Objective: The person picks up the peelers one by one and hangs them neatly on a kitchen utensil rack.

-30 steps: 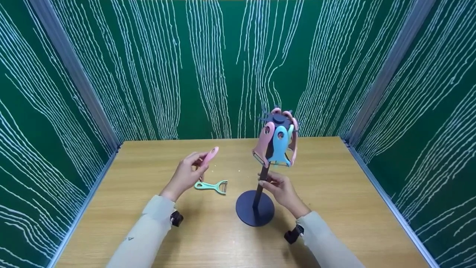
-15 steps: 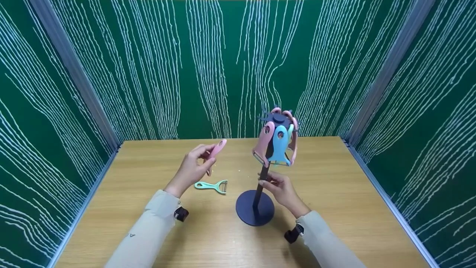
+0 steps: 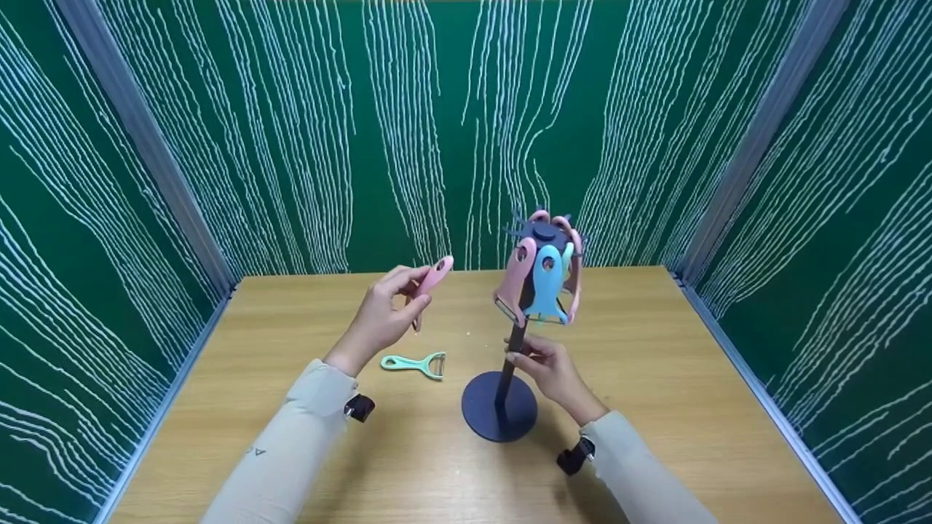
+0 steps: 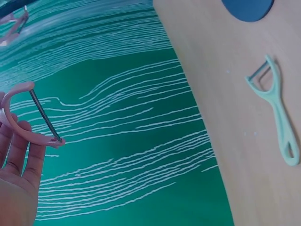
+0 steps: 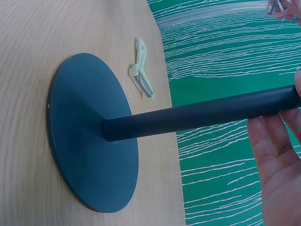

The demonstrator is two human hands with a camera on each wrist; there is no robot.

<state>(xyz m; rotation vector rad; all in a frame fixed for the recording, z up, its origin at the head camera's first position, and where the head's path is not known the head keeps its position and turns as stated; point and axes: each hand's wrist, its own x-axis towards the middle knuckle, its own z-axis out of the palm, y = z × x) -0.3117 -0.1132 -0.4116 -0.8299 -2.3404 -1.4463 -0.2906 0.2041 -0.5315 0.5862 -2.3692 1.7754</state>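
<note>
In the head view my left hand pinches a pink peeler by its handle, above the table and left of the stand. The left wrist view shows that peeler's curved fork and metal blade beyond the fingers. My right hand holds the dark post of a rotating rack between thumb and fingers; its round base rests on the table. From the rack's hooked top hang a blue peeler, a pink peeler in front and several more behind, partly hidden. A mint-green peeler lies below my left hand.
The wooden table is bounded by green walls with wavy white lines at the back and sides. Small pale specks lie on the wood near the mint-green peeler. Free hooks stick out at the rack's left side.
My left hand has risen and moved right and away from me, carrying the pink peeler nearer the rack. The right hand, rack and mint-green peeler stay where they were.
</note>
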